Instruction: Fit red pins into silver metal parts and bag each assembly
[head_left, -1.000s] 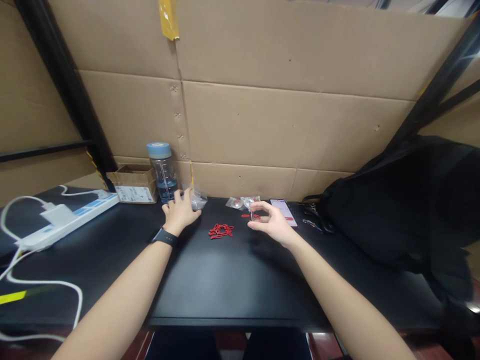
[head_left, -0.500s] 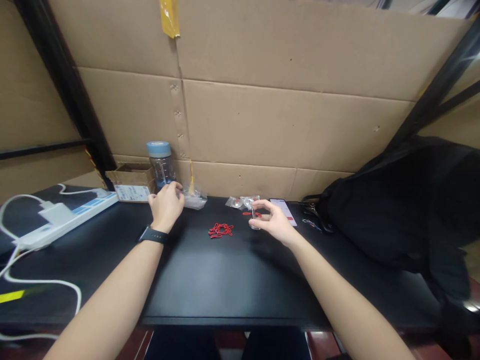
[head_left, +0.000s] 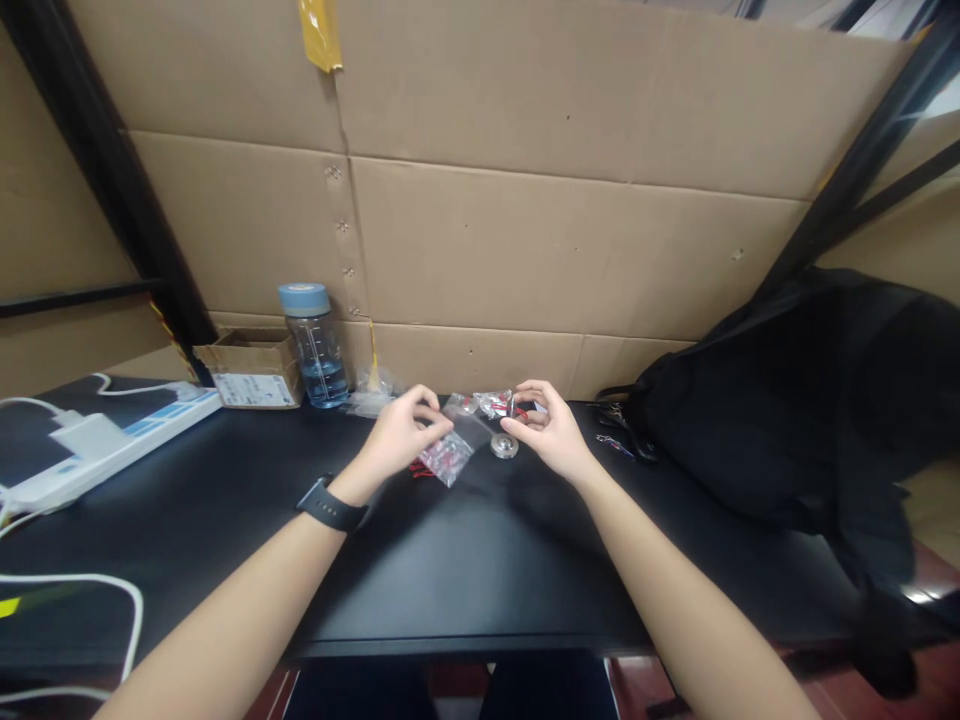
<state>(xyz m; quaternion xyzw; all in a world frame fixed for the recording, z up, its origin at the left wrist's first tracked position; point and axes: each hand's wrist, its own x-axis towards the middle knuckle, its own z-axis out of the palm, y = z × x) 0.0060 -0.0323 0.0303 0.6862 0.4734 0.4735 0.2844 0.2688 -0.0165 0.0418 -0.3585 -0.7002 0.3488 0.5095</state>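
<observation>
Left hand (head_left: 401, 435): thumb and fingertips pinch a clear bag (head_left: 448, 460) at their four o'clock, partly covering red cords (head_left: 421, 469). Right hand (head_left: 553, 435): fingers curved; any grip cannot be determined. Round disc (head_left: 504, 446) sits at its nine o'clock; bottle (head_left: 320, 362), left hand's ten o'clock; backpack (head_left: 787, 400), right hand's three.

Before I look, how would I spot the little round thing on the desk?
Find the black desk, then the right hand over it. The little round thing sits just below the tip of its thumb in the picture. It is a shiny disc, while the plastic packets behind it look crinkly.
</observation>
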